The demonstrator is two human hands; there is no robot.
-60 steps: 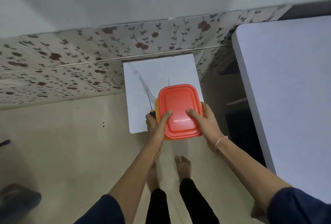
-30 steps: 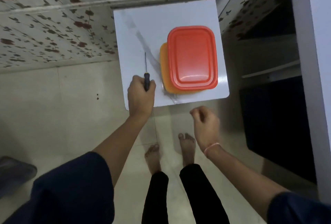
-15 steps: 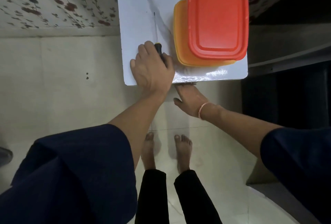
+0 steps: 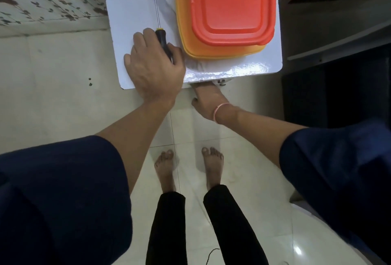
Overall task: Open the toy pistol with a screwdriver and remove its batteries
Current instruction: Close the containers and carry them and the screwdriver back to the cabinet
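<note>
A: Left hand point(image 4: 154, 68)?

B: Palm down on the near left part of the white table point(image 4: 131, 10). Thumb and forefinger curl round the black handle of the screwdriver point(image 4: 162, 37); the other fingers lie on the tabletop.

A: Screwdriver position?

B: Flat on the table, shaft pointing to the far side, just left of the orange container point(image 4: 211, 52). Handle under the hand.

A: Container?

B: On the right part of the table, with the red lid point(image 4: 230, 4) on top, set off to the right.

A: Right hand point(image 4: 206, 97)?

B: Below the table's near edge, back of the hand up. Its fingers are hidden under the tabletop, so I cannot tell whether they grasp anything. Pink band point(image 4: 220, 110) on that wrist.

A: Anything else?

B: Dark blue sleeves, black trousers, bare feet on the pale tiled floor point(image 4: 53, 95).
</note>
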